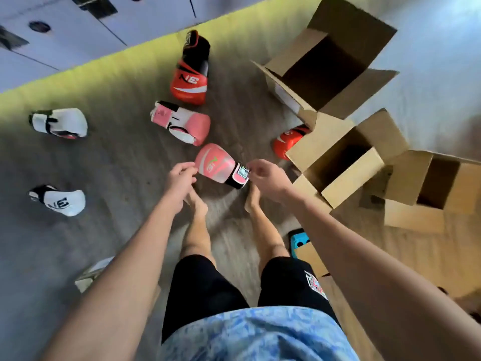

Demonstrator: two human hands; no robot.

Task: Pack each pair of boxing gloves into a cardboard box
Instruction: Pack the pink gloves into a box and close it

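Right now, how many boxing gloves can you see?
6: far white glove and near white glove on the left, red glove up top, second red glove half behind a box, middle pink glove, near pink glove closest of all. Boxes may hide more.

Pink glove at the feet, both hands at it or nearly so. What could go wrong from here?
1. Grip: the left hand and right hand sit at opposite ends of the pink glove. No firm hold is visible, so it may slip.
2. Mispairing: its mate lies apart, beside a red glove.
3. The other red glove is half hidden behind a box flap and may be overlooked.
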